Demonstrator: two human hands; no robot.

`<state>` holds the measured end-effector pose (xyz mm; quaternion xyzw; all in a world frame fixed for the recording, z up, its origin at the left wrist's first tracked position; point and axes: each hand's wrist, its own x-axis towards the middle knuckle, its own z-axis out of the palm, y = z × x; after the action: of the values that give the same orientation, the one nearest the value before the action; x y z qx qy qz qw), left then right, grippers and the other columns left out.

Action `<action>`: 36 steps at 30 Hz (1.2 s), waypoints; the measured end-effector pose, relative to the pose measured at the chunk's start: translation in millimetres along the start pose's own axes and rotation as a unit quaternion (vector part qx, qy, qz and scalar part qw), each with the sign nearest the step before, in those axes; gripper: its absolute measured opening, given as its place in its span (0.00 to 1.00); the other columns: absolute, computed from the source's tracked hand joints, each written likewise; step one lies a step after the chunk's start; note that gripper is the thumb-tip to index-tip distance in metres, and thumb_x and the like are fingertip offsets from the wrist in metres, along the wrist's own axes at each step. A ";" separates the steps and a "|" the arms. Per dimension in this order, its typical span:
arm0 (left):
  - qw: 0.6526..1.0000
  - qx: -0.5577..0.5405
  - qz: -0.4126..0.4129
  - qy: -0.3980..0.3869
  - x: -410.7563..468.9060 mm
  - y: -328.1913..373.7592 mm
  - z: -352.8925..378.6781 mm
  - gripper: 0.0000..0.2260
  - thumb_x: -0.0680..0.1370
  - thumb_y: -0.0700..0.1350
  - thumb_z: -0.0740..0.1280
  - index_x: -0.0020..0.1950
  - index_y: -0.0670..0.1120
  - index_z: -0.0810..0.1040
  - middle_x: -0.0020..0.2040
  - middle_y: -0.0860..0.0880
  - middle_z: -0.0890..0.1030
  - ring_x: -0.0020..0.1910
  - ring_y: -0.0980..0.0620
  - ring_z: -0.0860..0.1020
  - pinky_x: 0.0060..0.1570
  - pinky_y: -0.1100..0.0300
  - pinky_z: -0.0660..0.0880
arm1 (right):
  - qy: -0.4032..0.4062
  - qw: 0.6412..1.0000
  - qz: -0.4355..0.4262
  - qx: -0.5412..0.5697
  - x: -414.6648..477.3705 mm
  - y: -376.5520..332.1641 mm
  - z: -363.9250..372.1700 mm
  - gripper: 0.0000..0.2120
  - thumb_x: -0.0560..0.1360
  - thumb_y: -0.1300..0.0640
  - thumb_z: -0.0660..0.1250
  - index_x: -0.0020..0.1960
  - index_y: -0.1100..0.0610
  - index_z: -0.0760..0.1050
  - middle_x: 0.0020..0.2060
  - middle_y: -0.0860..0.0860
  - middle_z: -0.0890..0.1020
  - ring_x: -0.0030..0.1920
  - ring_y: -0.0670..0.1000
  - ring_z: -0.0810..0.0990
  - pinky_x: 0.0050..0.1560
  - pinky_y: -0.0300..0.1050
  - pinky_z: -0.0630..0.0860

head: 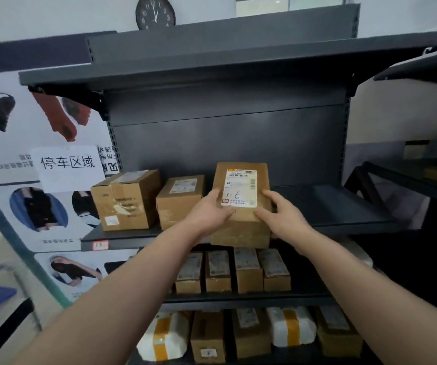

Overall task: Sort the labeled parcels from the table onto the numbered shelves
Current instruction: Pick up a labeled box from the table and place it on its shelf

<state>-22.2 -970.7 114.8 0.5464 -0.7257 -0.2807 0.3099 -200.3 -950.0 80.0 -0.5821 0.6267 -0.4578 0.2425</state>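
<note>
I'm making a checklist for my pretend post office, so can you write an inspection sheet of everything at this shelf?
Surface: dark metal shelf, with a small tag on its front edge.
Job's things: brown parcel at the shelf's front edge, "1-6" handwritten on its label; a big brown box and a smaller brown box stand to its left.
Clutter: nothing seen.
Hands: left hand and right hand grip the parcel's sides, thumbs on top.
Cables: nothing seen.
Surroundings: more parcels on the lower shelves, clock above, paper sign at left.
</note>
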 end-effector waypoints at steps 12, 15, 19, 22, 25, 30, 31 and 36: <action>0.925 0.369 0.083 0.040 92.7 -29.9 18.2 0.24 0.79 0.39 0.64 0.75 0.50 0.65 0.67 0.46 0.73 0.63 0.46 0.73 0.61 0.54 0.72 | -0.027 0.913 -0.190 -0.359 98.2 30.0 35.6 0.22 0.81 0.55 0.56 0.75 0.49 0.60 0.75 0.52 0.62 0.74 0.55 0.61 0.70 0.52 0.64; 0.915 0.388 0.098 0.053 105.1 -32.6 22.8 0.25 0.77 0.37 0.64 0.74 0.48 0.65 0.70 0.46 0.70 0.68 0.46 0.70 0.67 0.53 0.67 | -0.019 0.909 -0.199 -0.366 110.6 28.5 42.1 0.21 0.81 0.55 0.56 0.74 0.51 0.63 0.73 0.53 0.66 0.72 0.55 0.64 0.68 0.50 0.68; 0.912 0.392 0.105 0.058 112.8 -32.5 23.6 0.22 0.78 0.37 0.63 0.72 0.45 0.65 0.71 0.44 0.70 0.69 0.45 0.68 0.68 0.53 0.65 | -0.017 0.910 -0.196 -0.366 118.7 25.4 46.2 0.20 0.80 0.56 0.58 0.72 0.53 0.65 0.71 0.55 0.68 0.71 0.57 0.66 0.65 0.51 0.70; 0.908 0.400 0.109 0.053 113.7 -33.8 25.4 0.22 0.78 0.37 0.63 0.72 0.43 0.65 0.71 0.43 0.69 0.71 0.44 0.67 0.69 0.53 0.65 | -0.007 0.910 -0.194 -0.366 114.6 24.8 47.2 0.20 0.80 0.56 0.58 0.71 0.53 0.66 0.71 0.54 0.68 0.71 0.55 0.66 0.64 0.50 0.71; 0.896 0.426 0.114 0.046 114.9 -39.0 26.2 0.25 0.78 0.38 0.64 0.74 0.43 0.62 0.74 0.42 0.66 0.74 0.43 0.63 0.72 0.52 0.63 | -0.011 0.907 -0.188 -0.376 111.1 21.1 47.0 0.21 0.80 0.58 0.58 0.72 0.52 0.64 0.72 0.54 0.67 0.71 0.55 0.66 0.65 0.49 0.68; 0.882 0.458 0.107 0.008 116.1 -35.8 25.4 0.33 0.78 0.39 0.64 0.79 0.40 0.51 0.78 0.40 0.57 0.78 0.43 0.53 0.77 0.49 0.51 | -0.054 0.896 -0.135 -0.419 105.7 17.0 37.5 0.33 0.79 0.59 0.62 0.78 0.49 0.50 0.78 0.52 0.53 0.78 0.53 0.50 0.75 0.52 0.52; 0.884 0.454 0.110 0.007 115.4 -33.2 27.0 0.34 0.78 0.39 0.64 0.79 0.40 0.49 0.79 0.40 0.54 0.78 0.43 0.51 0.77 0.49 0.49 | -0.048 0.898 -0.120 -0.421 99.9 18.9 32.8 0.34 0.79 0.57 0.62 0.78 0.49 0.48 0.78 0.51 0.51 0.78 0.53 0.49 0.75 0.52 0.51; 0.865 0.458 0.204 -0.029 93.8 -8.2 56.9 0.32 0.78 0.37 0.60 0.79 0.38 0.49 0.79 0.39 0.52 0.78 0.42 0.51 0.77 0.52 0.46 | -0.004 0.884 -0.065 -0.464 42.2 55.2 -1.4 0.29 0.80 0.54 0.59 0.78 0.51 0.53 0.77 0.51 0.56 0.77 0.52 0.53 0.74 0.50 0.54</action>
<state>-79.9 -1059.5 85.2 0.4581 -0.8767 0.1369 0.0536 -238.1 -995.1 43.0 -0.6692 0.7273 -0.1276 -0.0830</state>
